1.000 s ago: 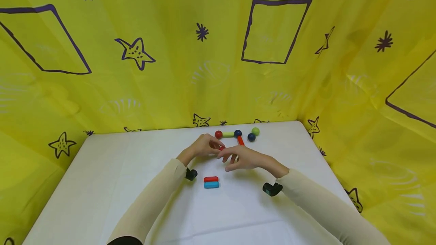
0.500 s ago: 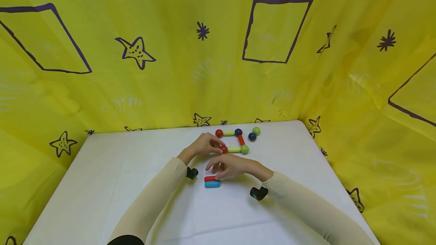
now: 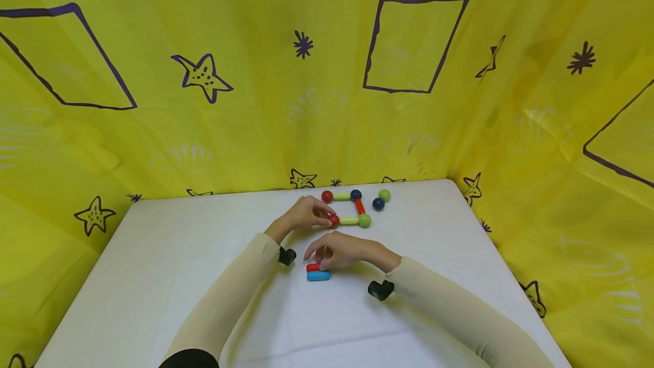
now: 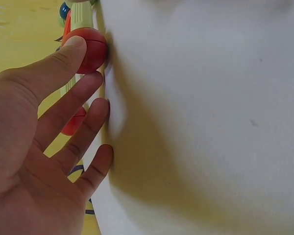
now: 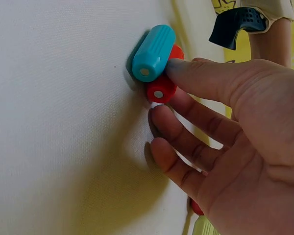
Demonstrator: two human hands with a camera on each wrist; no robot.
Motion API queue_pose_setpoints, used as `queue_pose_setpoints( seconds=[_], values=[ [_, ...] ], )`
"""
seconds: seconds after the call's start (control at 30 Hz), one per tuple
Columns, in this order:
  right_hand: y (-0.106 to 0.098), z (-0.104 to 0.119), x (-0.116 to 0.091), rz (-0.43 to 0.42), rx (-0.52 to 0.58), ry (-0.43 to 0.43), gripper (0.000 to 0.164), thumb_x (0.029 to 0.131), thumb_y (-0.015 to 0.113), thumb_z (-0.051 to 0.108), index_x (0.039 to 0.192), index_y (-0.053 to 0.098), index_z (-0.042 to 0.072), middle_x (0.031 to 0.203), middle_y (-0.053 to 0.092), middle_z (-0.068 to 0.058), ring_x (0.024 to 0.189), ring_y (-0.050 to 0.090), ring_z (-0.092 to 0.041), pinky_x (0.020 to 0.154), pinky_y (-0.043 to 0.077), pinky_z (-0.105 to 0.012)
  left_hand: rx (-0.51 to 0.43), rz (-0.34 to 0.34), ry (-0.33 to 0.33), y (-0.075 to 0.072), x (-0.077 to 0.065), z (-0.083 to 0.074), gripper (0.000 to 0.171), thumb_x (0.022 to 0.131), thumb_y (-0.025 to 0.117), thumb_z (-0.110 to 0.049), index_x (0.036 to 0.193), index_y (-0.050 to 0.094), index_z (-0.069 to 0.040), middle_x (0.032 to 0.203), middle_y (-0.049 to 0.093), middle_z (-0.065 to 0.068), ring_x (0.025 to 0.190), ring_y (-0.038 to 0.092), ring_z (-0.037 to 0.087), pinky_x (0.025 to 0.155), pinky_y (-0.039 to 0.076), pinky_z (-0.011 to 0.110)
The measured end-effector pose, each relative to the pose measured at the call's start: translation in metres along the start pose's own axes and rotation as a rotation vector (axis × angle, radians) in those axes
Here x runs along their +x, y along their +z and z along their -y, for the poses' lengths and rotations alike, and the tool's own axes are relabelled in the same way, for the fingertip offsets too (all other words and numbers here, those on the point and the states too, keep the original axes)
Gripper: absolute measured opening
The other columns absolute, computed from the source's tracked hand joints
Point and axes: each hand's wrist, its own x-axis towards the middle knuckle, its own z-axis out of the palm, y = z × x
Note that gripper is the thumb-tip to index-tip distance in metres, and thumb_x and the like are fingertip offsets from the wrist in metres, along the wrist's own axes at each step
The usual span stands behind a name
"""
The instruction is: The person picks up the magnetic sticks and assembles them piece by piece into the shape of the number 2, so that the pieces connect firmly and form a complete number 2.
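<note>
With thumb and fingers my left hand pinches a red ball at the near left corner of a shape of balls and magnetic rods on the white table. From that ball a pale green rod runs to a green ball. A red rod joins this to a dark blue ball, and another pale green rod leads to a second red ball. Closer to me, my right hand pinches a loose red rod lying against a light blue rod.
A loose dark blue ball and a loose green ball lie right of the shape, near the table's back edge. A yellow patterned curtain rises behind and beside the white table.
My right hand has moved left and toward me, from the shape to the loose rods, uncovering the near green rod and ball. The left hand stays at the red ball, the shape slightly farther back.
</note>
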Motion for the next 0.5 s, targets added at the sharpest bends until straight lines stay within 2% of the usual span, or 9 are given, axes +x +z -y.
queue_pose_setpoints(
  seconds=[0.27, 0.5],
  values=[
    [-0.0025, 0.0051, 0.0004, 0.045, -0.058, -0.009, 0.034, 0.096, 0.069, 0.001, 0.126, 0.072, 0.016, 0.096, 0.067, 0.006, 0.082, 0.056, -0.009, 0.08, 0.049, -0.021, 0.004, -0.007, -0.004, -0.0018, 0.0008, 0.0, 0.026, 0.09, 0.081, -0.014, 0.116, 0.079, -0.01, 0.098, 0.077, 0.0, 0.087, 0.069, 0.012, 0.084, 0.055, 0.028],
    [-0.0009, 0.0083, -0.0024, 0.06, -0.15, 0.023, 0.031, 0.098, 0.068, 0.005, 0.126, 0.073, 0.019, 0.111, 0.067, 0.007, 0.094, 0.055, -0.008, 0.088, 0.048, -0.021, 0.022, -0.007, -0.002, -0.0003, 0.0006, 0.0008, 0.026, 0.09, 0.081, -0.015, 0.116, 0.079, -0.01, 0.097, 0.077, 0.0, 0.085, 0.068, 0.011, 0.081, 0.054, 0.027]
  ],
)
